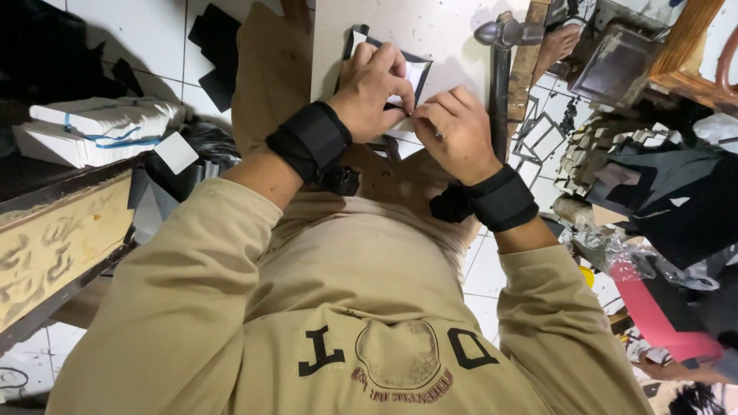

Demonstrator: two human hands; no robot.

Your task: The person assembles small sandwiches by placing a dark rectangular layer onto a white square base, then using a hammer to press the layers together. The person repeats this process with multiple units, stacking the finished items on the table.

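Filling the bottom of the frame is a tan sweatshirt (pixel 346 307), the sleeves running up toward the centre. Above it I see both hands working close together on a pale slab (pixel 430 31) at top centre. Each wrist wears a black band. Left hand (pixel 373 84) lies flat with fingers curled, pressing down a small black frame with a white centre (pixel 419 73). Right hand (pixel 457 131) is closed around a thin tool, its tip meeting the frame's lower edge just beside the left thumb; I cannot tell what kind of tool. I judge this piece is mid-way, still being worked. Right of centre, finished-looking frames (pixel 542 138) lie on the floor beside stacked pieces (pixel 588 157). A hammer (pixel 500 46) rests upright just right of the hands. White bundles (pixel 96 127) sit at upper left.
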